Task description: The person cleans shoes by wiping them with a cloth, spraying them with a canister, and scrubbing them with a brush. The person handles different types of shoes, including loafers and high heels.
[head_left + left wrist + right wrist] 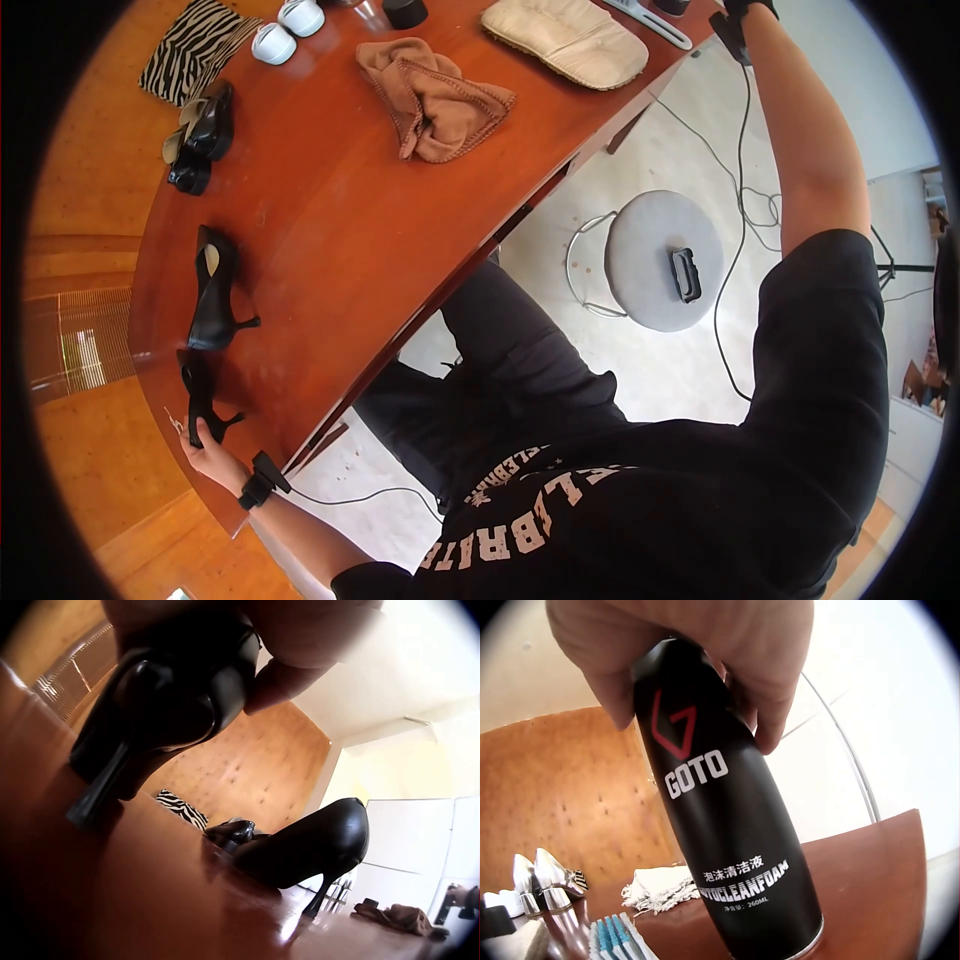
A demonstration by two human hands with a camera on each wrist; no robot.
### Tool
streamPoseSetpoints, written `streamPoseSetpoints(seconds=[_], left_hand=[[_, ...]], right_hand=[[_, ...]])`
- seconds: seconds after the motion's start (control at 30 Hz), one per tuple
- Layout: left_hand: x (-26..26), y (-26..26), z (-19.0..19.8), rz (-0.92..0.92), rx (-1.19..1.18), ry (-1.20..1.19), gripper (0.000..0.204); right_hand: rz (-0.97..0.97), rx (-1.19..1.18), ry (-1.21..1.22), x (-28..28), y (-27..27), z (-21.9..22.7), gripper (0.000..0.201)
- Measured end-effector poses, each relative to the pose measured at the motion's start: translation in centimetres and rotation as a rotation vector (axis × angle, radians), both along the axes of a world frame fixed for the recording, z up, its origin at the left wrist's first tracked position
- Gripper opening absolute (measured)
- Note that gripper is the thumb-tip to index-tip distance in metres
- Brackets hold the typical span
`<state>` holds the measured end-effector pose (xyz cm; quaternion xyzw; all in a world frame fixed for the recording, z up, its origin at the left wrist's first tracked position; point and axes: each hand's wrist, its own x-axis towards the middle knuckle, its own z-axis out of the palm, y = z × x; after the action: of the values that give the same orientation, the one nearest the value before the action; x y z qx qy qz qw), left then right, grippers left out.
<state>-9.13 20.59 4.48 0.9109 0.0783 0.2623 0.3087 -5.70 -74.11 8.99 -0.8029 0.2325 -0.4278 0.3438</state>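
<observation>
At the table's left end, my left hand [212, 462] [307, 634] grips a black high-heeled shoe [198, 385] [176, 694], its thin heel close to the tabletop in the left wrist view. Beside it stands the matching black heel [212, 290] [315, 840], untouched. My right hand [697, 637] holds a black GOTO foam cleaner can [724, 802] by its upper part, fingers and thumb on either side. In the head view that hand is mostly cut off at the top edge.
On the table [300, 260] are a brown cloth [440, 115], a cream mitt [575, 45], black shoes [208, 130], white shoes [285, 35] and a zebra-print pouch [195, 55]. The right wrist view has silver heels [551, 877] and a bristled brush [619, 941]. A grey stool [655, 240] stands nearby.
</observation>
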Motion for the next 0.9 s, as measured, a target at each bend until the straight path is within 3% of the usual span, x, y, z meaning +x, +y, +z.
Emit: streamPoseSetpoints(seconds=[0.2, 0.23, 0.33, 0.43, 0.57, 0.67, 0.8, 0.83, 0.9], left_hand=[[0.1, -0.4, -0.2, -0.017, -0.088, 0.002, 0.031], [0.1, -0.1, -0.2, -0.003, -0.081, 0.018, 0.031], [0.0, 0.2, -0.3, -0.038, -0.047, 0.004, 0.033], [-0.1, -0.3, -0.2, -0.030, -0.045, -0.023, 0.032], [0.0, -0.6, -0.2, -0.079, -0.168, -0.021, 0.027], [0.2, -0.4, -0.4, -0.159, -0.200, -0.036, 0.027], [0.7, -0.6, -0.8, -0.202, -0.184, -0.080, 0.025], [0.6, -0.9, -0.7, -0.215, -0.203, -0.072, 0.024], [0.5, -1.5, -0.4, -0.235, -0.265, -0.057, 0.023]], right_hand=[[-0.088, -0.001, 0.281, -1.0, -0.8, 0.7, 0.075], [-0.035, 0.035, 0.207, -0.7, -0.8, 0.3, 0.071], [0.058, 0.025, 0.292, -1.2, -1.3, 0.4, 0.065], [-0.015, 0.028, 0.354, -2.5, -0.8, 0.6, 0.067], [-0.240, 0.028, 0.387, -4.3, -2.9, 0.1, 0.093], [-0.422, -0.028, 0.174, -4.9, -2.9, -1.0, 0.109], [-0.249, -0.111, 0.034, -5.9, 1.3, 0.7, 0.090], [-0.211, -0.125, -0.032, -5.1, 5.2, 1.5, 0.069], [-0.001, -0.182, -0.007, -3.8, 11.8, 2.6, 0.056]])
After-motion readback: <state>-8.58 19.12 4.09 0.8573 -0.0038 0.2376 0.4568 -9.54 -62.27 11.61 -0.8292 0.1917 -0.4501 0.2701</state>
